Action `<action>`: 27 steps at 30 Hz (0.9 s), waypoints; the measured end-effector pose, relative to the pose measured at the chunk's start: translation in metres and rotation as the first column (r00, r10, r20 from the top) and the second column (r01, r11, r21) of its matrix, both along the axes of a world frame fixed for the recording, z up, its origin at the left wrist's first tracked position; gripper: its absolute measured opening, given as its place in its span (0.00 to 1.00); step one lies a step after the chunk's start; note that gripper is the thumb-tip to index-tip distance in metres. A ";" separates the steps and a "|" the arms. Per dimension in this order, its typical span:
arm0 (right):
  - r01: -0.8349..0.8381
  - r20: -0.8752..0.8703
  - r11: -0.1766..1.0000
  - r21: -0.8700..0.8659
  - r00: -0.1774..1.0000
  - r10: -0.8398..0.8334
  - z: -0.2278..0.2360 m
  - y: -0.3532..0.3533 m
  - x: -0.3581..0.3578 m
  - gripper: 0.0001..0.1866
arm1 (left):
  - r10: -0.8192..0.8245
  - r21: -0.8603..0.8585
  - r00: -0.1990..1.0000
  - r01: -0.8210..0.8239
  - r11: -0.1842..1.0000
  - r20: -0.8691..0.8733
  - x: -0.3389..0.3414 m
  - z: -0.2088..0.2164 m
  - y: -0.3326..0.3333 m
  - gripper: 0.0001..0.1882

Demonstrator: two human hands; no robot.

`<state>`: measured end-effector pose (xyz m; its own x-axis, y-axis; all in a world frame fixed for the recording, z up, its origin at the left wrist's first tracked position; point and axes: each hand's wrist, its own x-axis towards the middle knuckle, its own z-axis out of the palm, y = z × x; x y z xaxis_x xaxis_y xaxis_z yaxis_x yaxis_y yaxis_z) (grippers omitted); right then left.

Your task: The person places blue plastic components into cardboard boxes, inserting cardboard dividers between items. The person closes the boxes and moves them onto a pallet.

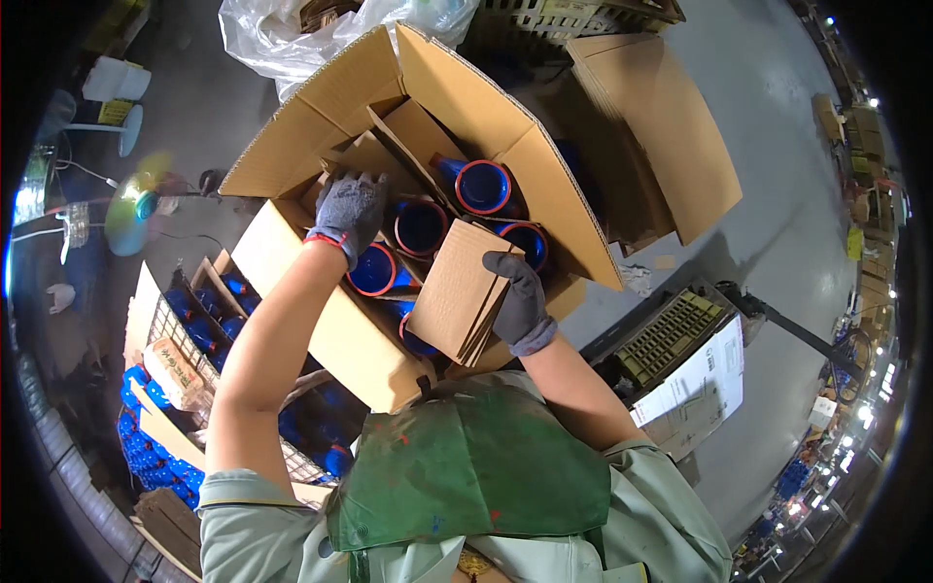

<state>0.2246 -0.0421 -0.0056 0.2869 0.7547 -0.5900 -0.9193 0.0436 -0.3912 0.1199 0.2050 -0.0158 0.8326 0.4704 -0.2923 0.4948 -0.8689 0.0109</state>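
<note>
A large open cardboard box (466,87) stands before me with its flaps raised. Inside are several round blue vessels with red rims, among them one at the far side (483,187) and one near my left wrist (373,269). Upright cardboard dividers (413,136) stand between them. My left hand (350,214), in a grey glove, reaches into the box's left part, its bent fingers closed at the edge of a cardboard divider (364,157); the fingertips are partly hidden. My right hand (522,301), in a dark glove, grips a stack of small cardboard sheets (457,291) above the near vessels.
Left of the box, a wire basket (209,360) holds more blue vessels. A small fan (141,204) stands farther left. Flat cardboard sheets (671,126) lean at the right, above a greenish plastic crate (671,350). A clear plastic bag (282,44) lies at the back.
</note>
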 end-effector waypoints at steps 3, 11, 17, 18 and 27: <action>0.006 0.030 1.000 -0.029 1.000 -0.005 -0.024 -0.002 0.001 0.25 | -0.011 -0.083 0.961 -0.012 0.996 -0.277 0.035 0.026 -0.004 0.23; 0.159 0.234 0.985 -0.067 0.962 -0.139 0.008 0.022 -0.004 0.18 | 0.136 -0.653 0.968 0.037 0.757 0.212 0.023 0.089 -0.031 0.24; 0.102 0.075 0.992 0.074 0.991 -0.108 -0.001 0.006 -0.006 0.18 | -0.150 -0.057 0.954 0.171 0.984 0.260 0.103 0.084 0.015 0.13; 0.040 0.209 0.996 0.076 0.976 -0.055 -0.011 -0.005 -0.007 0.19 | -0.181 0.016 0.957 0.182 0.983 0.228 0.115 0.061 0.022 0.15; 0.161 0.241 0.968 0.193 0.948 -0.206 -0.003 -0.002 0.011 0.23 | 0.550 -0.874 0.802 -0.074 0.479 0.233 0.037 0.073 -0.067 0.29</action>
<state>0.2352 -0.0445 -0.0085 0.5546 0.7565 -0.3466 -0.7581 0.2876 -0.5852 0.1574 0.1385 0.0569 0.8061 0.4833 -0.3416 0.4550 -0.1370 0.8799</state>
